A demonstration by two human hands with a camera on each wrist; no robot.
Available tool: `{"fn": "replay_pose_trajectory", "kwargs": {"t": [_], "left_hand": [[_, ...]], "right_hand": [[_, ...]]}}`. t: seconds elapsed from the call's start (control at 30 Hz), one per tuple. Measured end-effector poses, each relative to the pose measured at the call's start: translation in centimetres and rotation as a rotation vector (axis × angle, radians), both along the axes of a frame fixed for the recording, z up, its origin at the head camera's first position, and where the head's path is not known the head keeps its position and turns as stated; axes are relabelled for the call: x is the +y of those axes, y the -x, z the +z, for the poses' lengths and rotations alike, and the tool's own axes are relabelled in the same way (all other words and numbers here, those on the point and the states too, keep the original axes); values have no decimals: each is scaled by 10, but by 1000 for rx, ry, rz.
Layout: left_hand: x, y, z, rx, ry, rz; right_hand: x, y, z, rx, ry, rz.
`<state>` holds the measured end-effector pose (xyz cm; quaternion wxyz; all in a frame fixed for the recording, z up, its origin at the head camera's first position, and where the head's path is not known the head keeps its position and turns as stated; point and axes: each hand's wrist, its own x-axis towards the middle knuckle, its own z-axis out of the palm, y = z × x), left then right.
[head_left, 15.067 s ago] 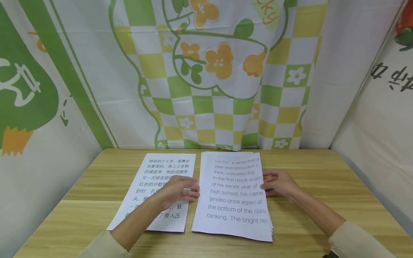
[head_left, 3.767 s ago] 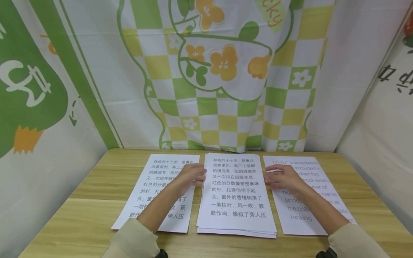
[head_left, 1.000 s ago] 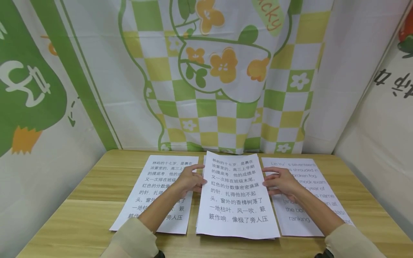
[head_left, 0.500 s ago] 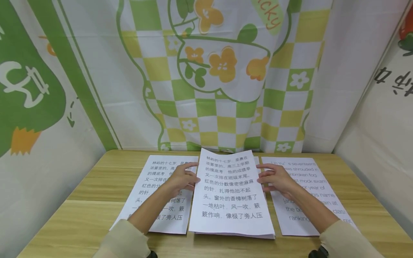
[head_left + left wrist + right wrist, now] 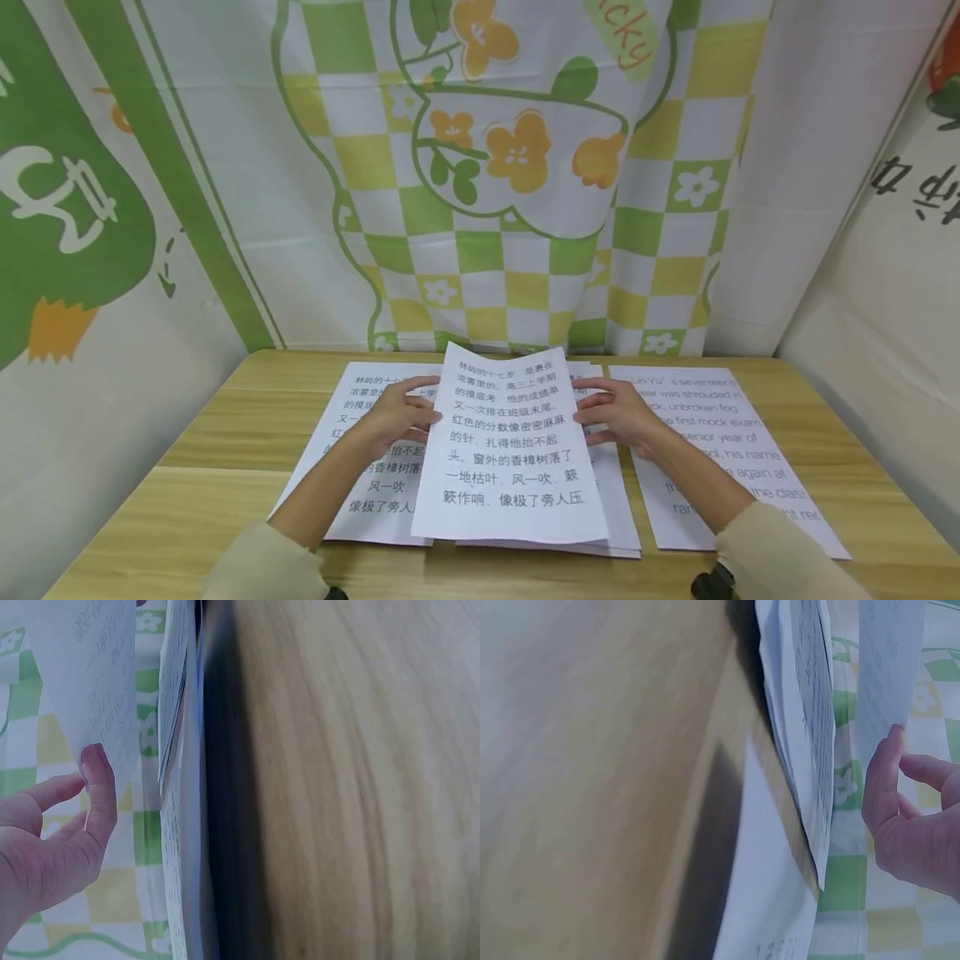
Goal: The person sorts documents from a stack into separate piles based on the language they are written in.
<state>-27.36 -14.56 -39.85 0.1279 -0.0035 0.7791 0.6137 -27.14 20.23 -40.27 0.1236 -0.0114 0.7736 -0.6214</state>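
Observation:
A white sheet of paper printed with Chinese text (image 5: 510, 467) is held up between both hands, its top edge bowed. My left hand (image 5: 393, 421) pinches its left edge between thumb and fingers; the left wrist view shows the grip on the paper's edge. My right hand (image 5: 618, 417) pinches the opposite edge, as the right wrist view also shows. The sheet hangs over the gap between the middle stack of paper (image 5: 624, 512) and the left Chinese page (image 5: 382, 521), partly hiding both. To the right lies an English page (image 5: 723, 475), partly behind my right forearm.
The pages lie on a wooden table (image 5: 187, 500). A curtain with green and yellow checks (image 5: 480, 283) hangs behind its back edge. White printed cloth walls (image 5: 862, 333) stand at both sides. Dark bands (image 5: 712, 583) show at the sleeve cuffs.
Both hands have lifted the Chinese sheet off the middle stack and carried it left, partly over the left page. Earlier, an English page topped the stack; later an English page lay at the right.

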Motion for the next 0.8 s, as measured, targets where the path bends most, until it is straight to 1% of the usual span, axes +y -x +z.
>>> {"fn": "replay_pose_trajectory", "kwargs": {"t": [0.23, 0.53, 0.8], "left_hand": [[-17, -1, -3, -7, 21, 39], [-40, -9, -5, -13, 41, 51], [-54, -12, -7, -7, 17, 88]], "right_hand": [[-19, 5, -1, 18, 16, 20], [-42, 5, -2, 4, 58, 38], [-62, 6, -9, 22, 39, 5]]}}
